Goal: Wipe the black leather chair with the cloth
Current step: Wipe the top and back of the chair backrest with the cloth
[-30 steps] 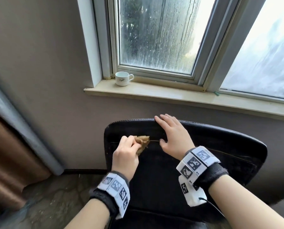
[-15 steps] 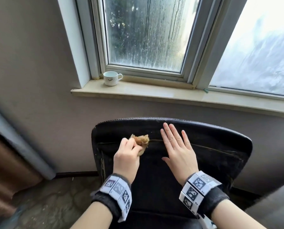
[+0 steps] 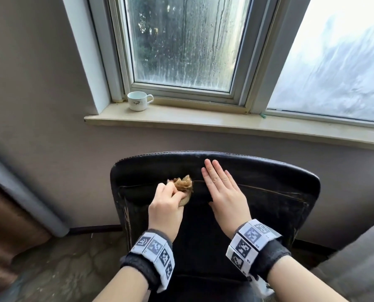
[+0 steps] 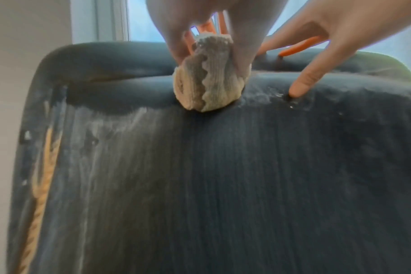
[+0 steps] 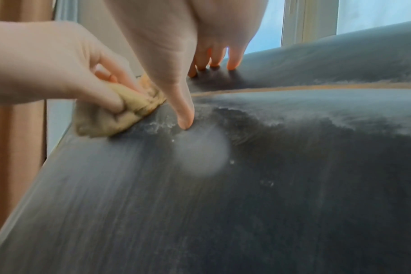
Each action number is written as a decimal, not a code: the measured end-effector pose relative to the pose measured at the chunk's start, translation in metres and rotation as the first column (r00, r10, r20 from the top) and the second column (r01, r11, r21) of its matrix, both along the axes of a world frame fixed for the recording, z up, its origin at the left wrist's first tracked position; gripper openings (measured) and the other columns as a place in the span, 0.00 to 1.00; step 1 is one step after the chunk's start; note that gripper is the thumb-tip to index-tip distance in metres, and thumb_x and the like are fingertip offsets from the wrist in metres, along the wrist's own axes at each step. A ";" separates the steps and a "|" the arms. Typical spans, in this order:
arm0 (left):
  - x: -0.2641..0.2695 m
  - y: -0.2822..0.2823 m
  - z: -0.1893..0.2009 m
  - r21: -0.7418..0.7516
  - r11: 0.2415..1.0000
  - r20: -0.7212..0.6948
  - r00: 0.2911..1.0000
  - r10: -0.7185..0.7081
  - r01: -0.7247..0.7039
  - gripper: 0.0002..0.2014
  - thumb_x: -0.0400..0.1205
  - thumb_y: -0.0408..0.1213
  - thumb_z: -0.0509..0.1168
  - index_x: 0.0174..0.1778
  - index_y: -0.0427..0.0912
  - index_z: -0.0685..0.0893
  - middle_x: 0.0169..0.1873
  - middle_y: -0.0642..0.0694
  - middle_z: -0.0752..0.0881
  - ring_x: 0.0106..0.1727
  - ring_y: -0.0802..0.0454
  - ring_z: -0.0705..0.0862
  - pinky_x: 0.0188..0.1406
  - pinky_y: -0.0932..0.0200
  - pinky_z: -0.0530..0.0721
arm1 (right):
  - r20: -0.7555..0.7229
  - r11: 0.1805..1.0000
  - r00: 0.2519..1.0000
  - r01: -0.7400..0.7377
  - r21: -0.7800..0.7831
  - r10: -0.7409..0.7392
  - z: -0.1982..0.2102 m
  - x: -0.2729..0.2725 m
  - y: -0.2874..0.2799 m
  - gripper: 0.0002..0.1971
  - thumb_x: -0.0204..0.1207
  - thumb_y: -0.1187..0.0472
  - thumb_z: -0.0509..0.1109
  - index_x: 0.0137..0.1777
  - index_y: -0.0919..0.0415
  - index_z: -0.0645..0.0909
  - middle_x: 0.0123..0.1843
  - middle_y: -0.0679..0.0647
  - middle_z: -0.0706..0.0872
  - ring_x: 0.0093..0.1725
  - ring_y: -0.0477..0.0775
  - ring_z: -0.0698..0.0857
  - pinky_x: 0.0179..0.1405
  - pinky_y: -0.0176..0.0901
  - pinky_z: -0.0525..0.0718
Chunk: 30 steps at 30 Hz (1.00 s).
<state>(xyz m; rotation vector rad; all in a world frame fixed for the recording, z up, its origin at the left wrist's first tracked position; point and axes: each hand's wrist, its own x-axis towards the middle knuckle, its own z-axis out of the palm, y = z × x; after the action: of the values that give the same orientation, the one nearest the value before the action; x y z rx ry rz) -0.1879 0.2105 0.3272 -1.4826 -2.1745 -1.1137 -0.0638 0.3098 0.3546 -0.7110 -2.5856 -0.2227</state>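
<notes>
Here the black leather chair fills the lower centre of the head view, its backrest facing me, pale dusty streaks showing on the leather in the wrist views. The bunched tan cloth sits against the seam across the upper backrest, left of centre. My left hand holds it, fingers curled tight round the wad. Just beside it, to the right, my right hand lies flat on the leather, fingers straight and together, thumb tip pressing the backrest. At upper left, a white cup stands on the windowsill.
</notes>
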 end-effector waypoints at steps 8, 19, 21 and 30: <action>0.005 -0.002 0.021 0.046 0.999 0.344 0.939 -0.012 -0.004 0.18 0.65 0.23 0.73 0.49 0.42 0.89 0.40 0.50 0.81 0.44 0.54 0.81 0.49 0.71 0.76 | -0.395 0.981 0.902 -0.192 -0.006 0.174 -0.005 -0.007 -0.040 0.17 0.72 0.71 0.67 0.62 0.69 0.81 0.65 0.61 0.83 0.65 0.58 0.82 0.63 0.52 0.81; -0.062 -0.036 0.052 -0.054 0.933 0.247 0.910 -0.334 0.357 0.35 0.65 0.24 0.67 0.70 0.49 0.74 0.66 0.52 0.76 0.70 0.60 0.71 0.73 0.69 0.64 | -0.274 0.999 0.961 -0.028 0.015 0.031 -0.014 -0.046 -0.059 0.22 0.81 0.51 0.58 0.49 0.70 0.85 0.54 0.63 0.87 0.59 0.61 0.82 0.60 0.51 0.83; -0.087 -0.036 0.061 -0.169 0.971 0.025 0.985 -0.168 0.170 0.38 0.66 0.29 0.70 0.75 0.49 0.70 0.74 0.50 0.70 0.76 0.54 0.64 0.79 0.56 0.58 | -0.212 0.997 0.977 0.029 0.068 -0.014 -0.014 -0.053 -0.063 0.18 0.69 0.56 0.73 0.51 0.71 0.83 0.56 0.64 0.82 0.60 0.61 0.75 0.64 0.51 0.76; -0.117 -0.035 0.026 -0.436 0.900 -0.263 0.957 -0.122 -0.005 0.55 0.65 0.29 0.71 0.80 0.55 0.42 0.82 0.48 0.46 0.82 0.54 0.44 0.79 0.52 0.47 | -0.357 0.991 0.924 -0.136 0.019 0.134 -0.018 -0.105 -0.087 0.20 0.80 0.72 0.48 0.49 0.72 0.85 0.52 0.63 0.86 0.55 0.61 0.82 0.59 0.48 0.83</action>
<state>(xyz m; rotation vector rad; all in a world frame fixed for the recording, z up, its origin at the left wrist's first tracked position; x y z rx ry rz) -0.3053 0.1751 0.3532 -1.7683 -2.2684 -0.3958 -0.1690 0.2226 0.3362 -0.5164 -2.2725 -0.0351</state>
